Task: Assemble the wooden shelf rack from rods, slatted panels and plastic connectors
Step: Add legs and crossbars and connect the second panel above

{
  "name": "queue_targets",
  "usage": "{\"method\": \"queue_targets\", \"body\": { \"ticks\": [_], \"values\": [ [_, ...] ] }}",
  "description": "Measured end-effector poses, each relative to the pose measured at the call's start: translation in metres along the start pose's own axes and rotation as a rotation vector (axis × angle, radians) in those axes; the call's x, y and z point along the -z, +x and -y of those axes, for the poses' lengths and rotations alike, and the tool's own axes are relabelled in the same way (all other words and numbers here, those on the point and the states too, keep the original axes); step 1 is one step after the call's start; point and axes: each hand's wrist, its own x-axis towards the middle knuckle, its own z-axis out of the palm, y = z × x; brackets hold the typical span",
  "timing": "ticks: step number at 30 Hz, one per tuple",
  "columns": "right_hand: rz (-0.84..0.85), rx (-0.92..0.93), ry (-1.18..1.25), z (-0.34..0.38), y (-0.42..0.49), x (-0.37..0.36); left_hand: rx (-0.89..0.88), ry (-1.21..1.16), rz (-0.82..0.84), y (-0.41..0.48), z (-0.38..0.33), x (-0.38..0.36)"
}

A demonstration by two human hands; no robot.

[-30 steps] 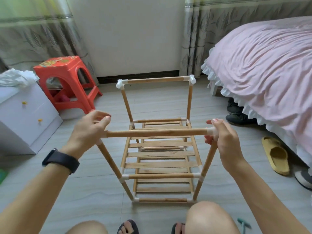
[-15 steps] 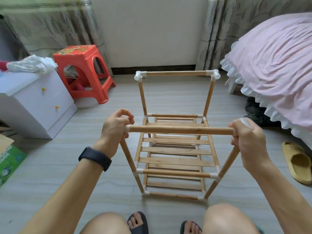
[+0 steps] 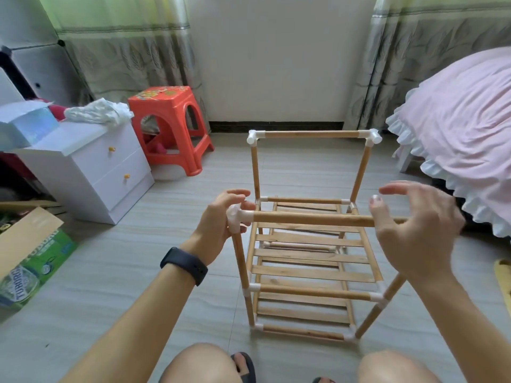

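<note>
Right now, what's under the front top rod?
Under the front top rod are an upper slatted panel and a lower slatted panel. The left hand grips its left corner connector; the right hand covers its right end, so that joint is hidden.

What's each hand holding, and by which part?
Left hand grips the white corner connector at the left end of the near top rod. Right hand is open, holding nothing.

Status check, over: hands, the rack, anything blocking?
Left grip holds near-left top connector. Right grip open at top rod right end. Rack upright, two slatted shelves in. Nothing blocking.
</note>
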Motion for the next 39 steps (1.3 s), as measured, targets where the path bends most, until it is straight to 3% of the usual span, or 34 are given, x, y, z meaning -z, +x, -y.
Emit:
{"method": "queue_targets", "body": {
  "ticks": [3, 7, 11, 18, 22, 28, 30, 33, 36, 37, 39],
  "values": [
    [0.284, 0.220, 0.143, 0.040, -0.002, -0.023, -0.018, 0.080, -0.038, -0.002, 0.005, -0.003],
    [0.553, 0.522, -0.063, 0.071, -0.009, -0.052, -0.071, 0.126, -0.072, -0.003, 0.006, -0.010],
    [0.475, 0.665, -0.247, 0.083, -0.013, -0.068, -0.136, 0.113, -0.103, -0.003, 0.014, -0.011],
    [0.383, 0.559, -0.337, 0.093, -0.021, -0.080, -0.165, -0.009, -0.147, 0.000, 0.024, -0.013],
    [0.437, 0.504, -0.360, 0.098, -0.019, -0.083, -0.153, -0.013, -0.160, 0.005, 0.025, -0.010],
    [0.486, 0.520, -0.313, 0.097, -0.009, -0.082, -0.146, 0.041, -0.135, 0.010, 0.019, -0.011],
    [0.490, 0.497, -0.170, 0.095, -0.008, -0.078, -0.142, 0.074, -0.156, 0.009, 0.017, -0.011],
    [0.291, 0.397, 0.040, 0.068, -0.003, -0.054, -0.156, 0.130, -0.188, 0.003, 0.022, -0.004],
    [-0.070, 0.192, -0.289, 0.010, -0.003, -0.007, -0.187, 0.157, -0.248, -0.008, 0.029, 0.008],
    [-0.107, 0.084, -0.345, -0.009, -0.009, 0.007, -0.197, 0.157, -0.269, -0.012, 0.031, 0.012],
    [-0.012, -0.145, -0.178, -0.034, -0.023, 0.021, -0.218, 0.143, -0.300, -0.019, 0.033, 0.019]
  ]
}}
